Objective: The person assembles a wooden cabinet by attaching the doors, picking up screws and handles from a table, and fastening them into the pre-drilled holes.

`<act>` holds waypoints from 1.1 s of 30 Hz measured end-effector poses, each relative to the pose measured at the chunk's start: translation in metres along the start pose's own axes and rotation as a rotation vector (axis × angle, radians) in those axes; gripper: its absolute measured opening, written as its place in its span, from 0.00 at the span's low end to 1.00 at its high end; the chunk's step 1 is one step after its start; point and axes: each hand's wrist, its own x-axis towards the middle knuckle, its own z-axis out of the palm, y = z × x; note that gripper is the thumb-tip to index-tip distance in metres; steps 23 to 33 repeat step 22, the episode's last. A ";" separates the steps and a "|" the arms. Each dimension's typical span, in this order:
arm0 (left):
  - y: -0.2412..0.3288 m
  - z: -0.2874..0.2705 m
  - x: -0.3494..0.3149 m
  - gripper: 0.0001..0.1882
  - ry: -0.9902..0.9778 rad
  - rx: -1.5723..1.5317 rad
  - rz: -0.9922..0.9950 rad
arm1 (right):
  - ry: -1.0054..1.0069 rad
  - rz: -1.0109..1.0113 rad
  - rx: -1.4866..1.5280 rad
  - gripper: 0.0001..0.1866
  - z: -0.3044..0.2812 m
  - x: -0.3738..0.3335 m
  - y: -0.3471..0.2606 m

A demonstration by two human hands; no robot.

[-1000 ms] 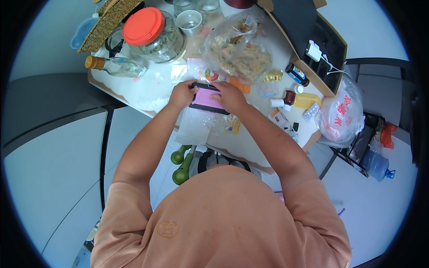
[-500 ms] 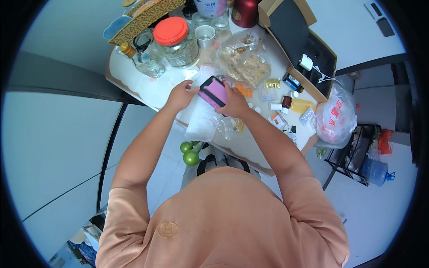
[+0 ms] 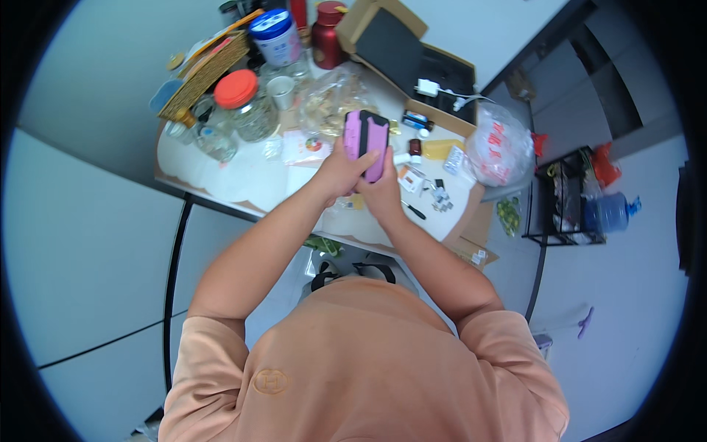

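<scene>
Above the near part of the table, both my hands hold a purple-and-black boxy object [image 3: 376, 140] with rounded corners; its exact kind does not show. My left hand [image 3: 340, 175] grips its lower left side, fingers partly hidden. My right hand [image 3: 382, 193] is closed round its lower right end, thumb lying over the front. The hands touch each other below it. Behind the object lies a clear plastic bag [image 3: 331, 99] with pale brown contents. A printed white sheet [image 3: 305, 147] rests to the left of my hands.
A red-lidded glass jar [image 3: 254, 118], a blue-lidded tub [image 3: 278, 46] and a woven basket [image 3: 202, 76] crowd the back left. An open cardboard box [image 3: 442, 110] stands back right. Small bottles [image 3: 415, 149], a black-handled tool [image 3: 415, 211] and a stuffed plastic bag [image 3: 501, 147] are at right.
My left hand has come onto the purple-and-black object, which now stands more upright. The view has shifted rightward. The white bubble-wrap-like sleeve at the near edge no longer shows.
</scene>
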 end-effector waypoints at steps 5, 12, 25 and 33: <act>-0.046 0.028 0.017 0.32 0.067 -0.132 0.248 | -0.104 -0.155 -0.202 0.54 -0.056 -0.026 0.022; -0.057 0.084 0.022 0.35 -0.400 0.013 0.092 | -0.134 0.286 0.315 0.42 -0.170 -0.027 0.047; -0.077 0.216 0.057 0.32 -0.333 -0.338 -0.169 | 0.046 0.508 0.542 0.25 -0.324 -0.052 0.087; -0.077 0.216 0.057 0.32 -0.333 -0.338 -0.169 | 0.046 0.508 0.542 0.25 -0.324 -0.052 0.087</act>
